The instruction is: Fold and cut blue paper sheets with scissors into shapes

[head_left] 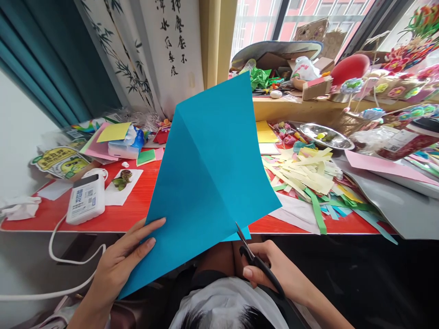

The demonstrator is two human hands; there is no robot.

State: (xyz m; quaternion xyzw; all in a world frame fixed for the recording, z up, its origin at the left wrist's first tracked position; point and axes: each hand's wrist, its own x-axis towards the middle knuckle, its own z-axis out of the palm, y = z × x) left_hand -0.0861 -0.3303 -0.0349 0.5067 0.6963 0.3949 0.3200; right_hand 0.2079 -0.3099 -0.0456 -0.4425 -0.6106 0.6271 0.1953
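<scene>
A large sheet of blue paper with a diagonal crease stands tilted in front of me, over the table's front edge. My left hand grips its lower left edge, with fingers on the near face. In my right hand is a pair of black-handled scissors, fingers in the handle loops. The blades point up and left at the sheet's lower edge, near the end of the crease. Whether they have cut into the paper I cannot tell. A small blue paper piece or flap shows behind the blades.
On the red table lie a white power-bank-like device with a cable, tissues, coloured paper strips, a metal bowl and a grey board. Craft items crowd the windowsill. A lidded cup leans at right.
</scene>
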